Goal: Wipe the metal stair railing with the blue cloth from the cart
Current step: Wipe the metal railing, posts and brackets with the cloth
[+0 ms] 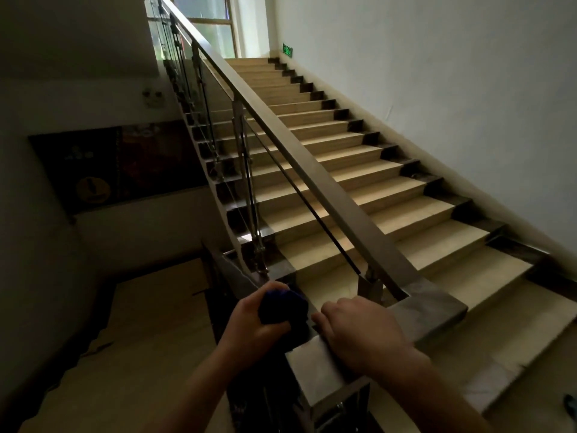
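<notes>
The metal stair railing (315, 170) runs from the lower centre up to the top left, with a flat broad top rail and thin posts under it. At its bottom end the rail turns flat and wide (427, 303). My left hand (253, 323) is shut on a bunched dark blue cloth (285, 307), held at the left edge of that bottom end. My right hand (359, 329) rests palm down on the rail's flat end, fingers curled, just right of the cloth. Whether the right fingers touch the cloth is unclear.
Beige stairs (359, 189) rise to the right of the railing toward a window (206, 23). A white wall (468, 89) borders them on the right. Left of the railing the floor drops to a lower landing (150, 323) with a dark poster (125, 164) on its wall.
</notes>
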